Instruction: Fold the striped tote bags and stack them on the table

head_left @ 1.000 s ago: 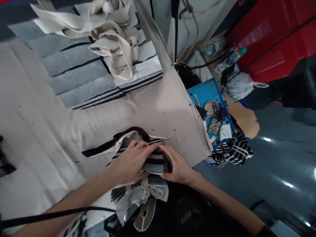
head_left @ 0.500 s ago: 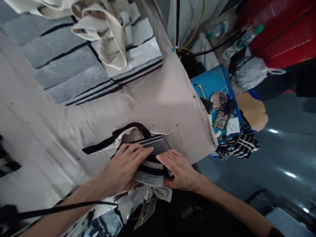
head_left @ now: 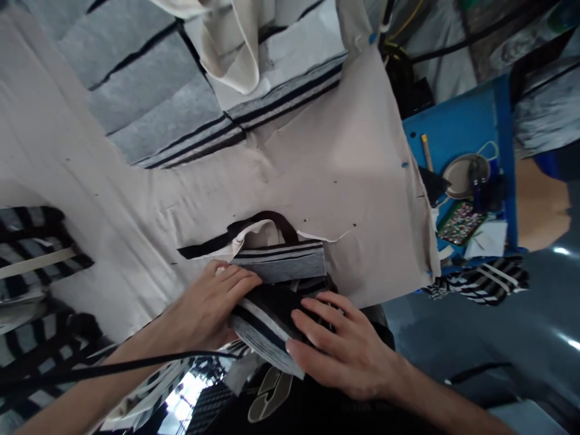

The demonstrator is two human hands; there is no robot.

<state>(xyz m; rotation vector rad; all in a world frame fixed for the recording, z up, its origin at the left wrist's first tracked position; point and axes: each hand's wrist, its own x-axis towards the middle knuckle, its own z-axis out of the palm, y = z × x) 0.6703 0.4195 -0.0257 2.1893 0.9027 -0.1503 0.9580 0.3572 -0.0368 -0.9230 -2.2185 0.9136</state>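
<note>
Near the table's front edge lies a folded stack of grey, black and white striped fabric (head_left: 266,326), its layered edge facing me. My left hand (head_left: 222,300) grips the stack's left end, fingers on top and thumb hidden underneath. My right hand (head_left: 342,347) holds its right side, fingers bent over the dark top layer. Just beyond both hands lies a flat grey fabric piece with striped edging (head_left: 290,266). A black strap and a cream strap (head_left: 256,228) curl up behind that piece.
A beige cloth (head_left: 362,181) covers the table. Grey striped panels (head_left: 167,90) with a cream strap pile (head_left: 231,54) lie at the back. Striped bundles (head_left: 40,241) sit at left. Beyond the right edge stands a blue tray (head_left: 475,115) of small tools. A black cord (head_left: 149,362) crosses my left forearm.
My view has shifted closer and leftward. The right hand has moved down the stack and its fingers have spread. The stack is tilted more, and the grey piece beyond is more exposed.
</note>
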